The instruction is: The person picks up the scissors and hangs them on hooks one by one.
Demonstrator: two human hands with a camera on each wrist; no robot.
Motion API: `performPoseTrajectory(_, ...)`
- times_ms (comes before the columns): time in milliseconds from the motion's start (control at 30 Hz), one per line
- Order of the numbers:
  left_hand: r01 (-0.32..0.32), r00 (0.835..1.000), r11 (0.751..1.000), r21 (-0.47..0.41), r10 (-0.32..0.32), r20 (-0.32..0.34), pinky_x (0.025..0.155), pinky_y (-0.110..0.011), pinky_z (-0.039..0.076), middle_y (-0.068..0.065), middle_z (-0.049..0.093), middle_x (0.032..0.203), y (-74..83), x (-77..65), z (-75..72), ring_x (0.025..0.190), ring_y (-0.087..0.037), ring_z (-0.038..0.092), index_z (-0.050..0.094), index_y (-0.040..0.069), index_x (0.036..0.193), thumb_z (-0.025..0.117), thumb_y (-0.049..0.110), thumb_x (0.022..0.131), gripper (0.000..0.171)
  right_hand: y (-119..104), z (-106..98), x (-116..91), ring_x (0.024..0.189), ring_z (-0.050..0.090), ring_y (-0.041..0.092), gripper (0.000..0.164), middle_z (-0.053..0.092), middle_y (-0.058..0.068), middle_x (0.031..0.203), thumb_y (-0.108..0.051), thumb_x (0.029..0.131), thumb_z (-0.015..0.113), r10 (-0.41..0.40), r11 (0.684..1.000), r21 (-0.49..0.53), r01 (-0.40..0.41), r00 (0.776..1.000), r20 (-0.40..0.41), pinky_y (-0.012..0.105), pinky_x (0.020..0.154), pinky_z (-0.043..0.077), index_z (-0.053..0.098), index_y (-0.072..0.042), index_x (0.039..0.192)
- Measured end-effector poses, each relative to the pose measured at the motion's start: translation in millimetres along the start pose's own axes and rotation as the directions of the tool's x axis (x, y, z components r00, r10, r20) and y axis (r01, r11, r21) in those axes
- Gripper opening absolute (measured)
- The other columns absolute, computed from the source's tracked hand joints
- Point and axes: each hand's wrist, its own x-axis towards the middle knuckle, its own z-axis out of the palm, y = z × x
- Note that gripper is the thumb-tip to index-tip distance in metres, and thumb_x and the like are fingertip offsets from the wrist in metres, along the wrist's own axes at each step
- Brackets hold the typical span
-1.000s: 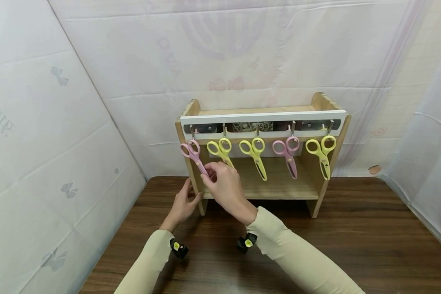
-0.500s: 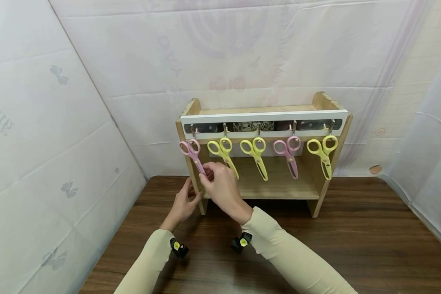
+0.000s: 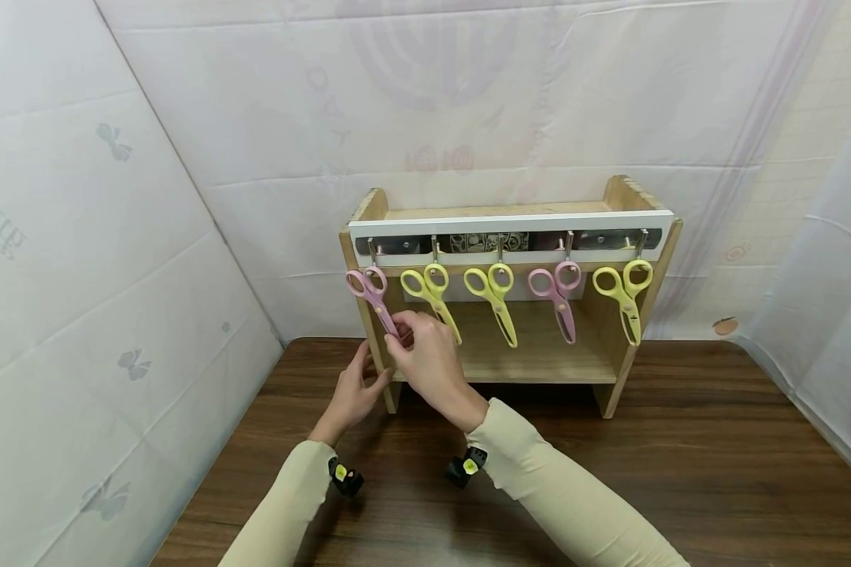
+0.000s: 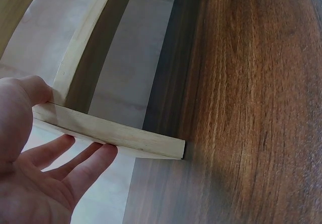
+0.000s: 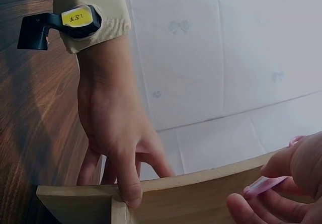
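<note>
My right hand [image 3: 434,358] pinches the blade end of the leftmost scissors [image 3: 377,298], which are pink and have their handles up at a hook. In the right wrist view the pink scissors' tip [image 5: 261,185] shows between thumb and fingers. Low on the left side panel [image 4: 110,126] of a small wooden shelf [image 3: 539,364], my left hand [image 3: 351,398] holds on, thumb on the front edge and fingers along the outer face. To the right hang two yellow scissors [image 3: 495,293], a second pink pair [image 3: 556,290] and another yellow pair [image 3: 622,293], points down.
A white rail [image 3: 468,227] with metal hooks runs across the shelf's upper front. The shelf stands on a dark wood-grain table [image 3: 716,457]. Pale cloth walls [image 3: 291,102] close in the back and both sides.
Since a second ago, my right hand has shifted slightly left with the pink scissors' tip, uncovering more of the neighbouring yellow blade. My left hand stays on the side panel.
</note>
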Motion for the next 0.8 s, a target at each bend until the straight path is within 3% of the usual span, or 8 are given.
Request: performPoseTrajectory(800,0.012,1.000,1.000,0.020,-0.013,0.004,0.083,-0.049,0.056,-0.015,0.051,0.140,0.8,-0.5,-0.5,0.113,-0.037,0.060,0.029,0.031,0.151,0.061,0.022,0.098,0.063,1.2,-0.6,-6.6,0.081,0.067,0.017,0.026,0.068,0.004,0.092,-0.013,0.088,0.073,0.039,0.999,-0.015,-0.038,0.998,0.040,0.027,0.069,0.054,0.068,-0.005,0.113)
